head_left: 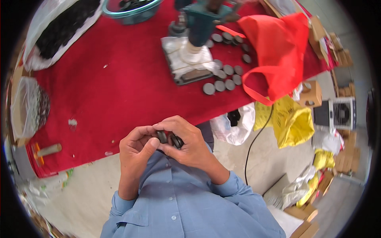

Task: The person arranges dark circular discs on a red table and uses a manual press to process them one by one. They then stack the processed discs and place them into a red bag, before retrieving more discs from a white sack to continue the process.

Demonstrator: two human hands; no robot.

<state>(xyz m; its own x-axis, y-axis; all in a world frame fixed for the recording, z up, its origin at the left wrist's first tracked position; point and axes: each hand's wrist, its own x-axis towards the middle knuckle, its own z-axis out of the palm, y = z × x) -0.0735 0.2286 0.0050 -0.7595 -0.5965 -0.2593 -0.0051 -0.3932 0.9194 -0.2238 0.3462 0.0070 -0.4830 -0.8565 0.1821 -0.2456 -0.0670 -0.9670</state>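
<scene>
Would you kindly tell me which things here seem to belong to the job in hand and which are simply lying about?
Seemingly part of the job:
dark round pieces, held in the left hand and right hand;
grey discs;
perhaps the teal machine beside them.

Probably just lying about:
red bag;
yellow bag;
cardboard box.

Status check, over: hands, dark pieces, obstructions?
Left hand and right hand: together, fingers curled. Dark round pieces: held between them. No obstruction seen around the hands.
</scene>
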